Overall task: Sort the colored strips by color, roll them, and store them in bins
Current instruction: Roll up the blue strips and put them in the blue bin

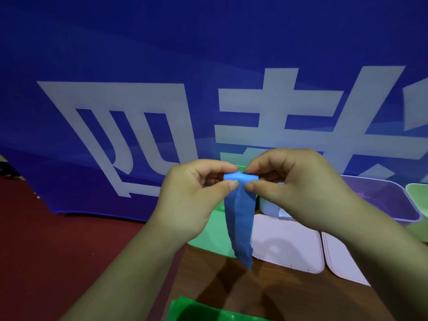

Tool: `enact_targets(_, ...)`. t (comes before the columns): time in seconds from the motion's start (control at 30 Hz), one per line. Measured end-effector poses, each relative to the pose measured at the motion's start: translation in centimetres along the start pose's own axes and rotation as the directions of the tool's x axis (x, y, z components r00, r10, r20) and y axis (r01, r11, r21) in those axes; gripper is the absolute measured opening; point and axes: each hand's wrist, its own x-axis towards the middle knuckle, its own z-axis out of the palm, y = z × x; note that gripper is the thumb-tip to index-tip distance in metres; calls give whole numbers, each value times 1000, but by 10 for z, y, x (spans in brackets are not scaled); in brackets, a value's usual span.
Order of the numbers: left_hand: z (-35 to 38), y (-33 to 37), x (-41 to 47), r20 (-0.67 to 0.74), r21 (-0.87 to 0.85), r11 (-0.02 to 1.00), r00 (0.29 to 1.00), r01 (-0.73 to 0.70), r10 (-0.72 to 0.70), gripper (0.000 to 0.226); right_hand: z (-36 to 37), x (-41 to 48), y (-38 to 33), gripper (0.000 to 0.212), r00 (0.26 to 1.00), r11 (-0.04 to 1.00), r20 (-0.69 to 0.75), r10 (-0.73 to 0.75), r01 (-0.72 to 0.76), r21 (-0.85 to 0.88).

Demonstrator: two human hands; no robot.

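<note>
I hold the blue strip (239,218) up between my hands, above the desk (231,286). Its top end is rolled, pinched from one side by my left hand (192,200) and from the other by my right hand (294,188), thumbs and forefingers nearly meeting. The loose tail hangs straight down below them. Just behind my left hand stands a green bin (208,237); behind my right hand, a white bin (268,208), then a purple bin (382,200) farther right. Two white lids (287,246) lie flat under my right hand. Green strips (196,311) lie nearer to me, below my wrists. A blue banner (162,54) hangs beyond everything.
</note>
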Motion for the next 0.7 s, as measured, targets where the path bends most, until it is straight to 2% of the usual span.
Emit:
enact_targets(0.27, 23, -2, -23, -31, 31, 999, 999, -10, 11, 33, -9, -14, 23, 11, 993, 996, 93, -68, 61, 67)
enact_targets(0.37, 29, -11, -31, -39, 53, 998, 999, -29, 32, 25, -6, -17, 33, 10, 988, 991, 122, -90, 77, 111)
enact_targets(0.5, 38, -24, -36, -34, 120, 992, 999, -34, 38, 15, -2, -19, 48, 5, 983, 981, 176, -59, 25, 190)
enact_targets(0.7, 50, -37, -50, -29, 33, 999, 999, 31, -30, 23, 11, -30, 67, 8, 969, 909, 248, 20, -121, 399)
